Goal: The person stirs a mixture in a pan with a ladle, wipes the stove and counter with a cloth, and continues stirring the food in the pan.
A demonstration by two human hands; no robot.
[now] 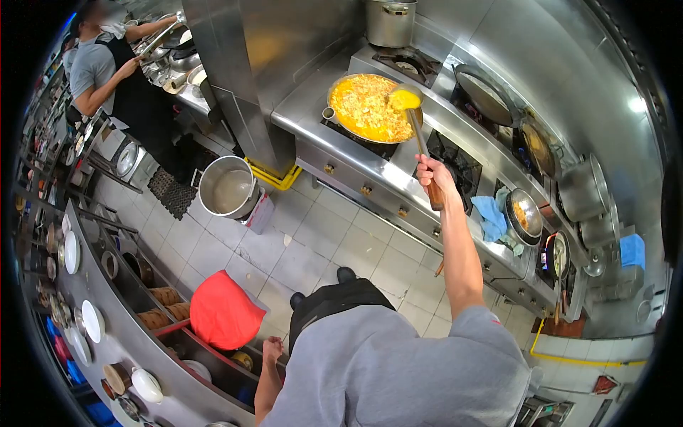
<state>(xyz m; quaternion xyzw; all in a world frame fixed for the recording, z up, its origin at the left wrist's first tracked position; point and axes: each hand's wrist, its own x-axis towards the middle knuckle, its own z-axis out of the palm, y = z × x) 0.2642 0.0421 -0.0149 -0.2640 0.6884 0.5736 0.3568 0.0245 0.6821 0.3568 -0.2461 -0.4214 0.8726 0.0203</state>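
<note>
My right hand (435, 178) is wrapped round the wooden handle of a long ladle (407, 98). The ladle's bowl, filled with yellow liquid, hangs over the right rim of a wide pan (331, 117). Inside the pan is a chunky yellow-orange egg-like mixture (370, 103), and the pan stands on the stove (299, 107). Low at my left side, my left hand (272, 350) has its fingers curled in, with nothing visible in them. It is nearest to the red cover or bag (224, 309) by the counter.
A large pot (226, 186) of cloudy liquid stands on the floor ahead. Back left, a person in a dark apron (139, 107) works at another counter. Woks and a blue cloth (489, 217) lie along the stove to the right. Dishes line the steel counter (121, 334) at left.
</note>
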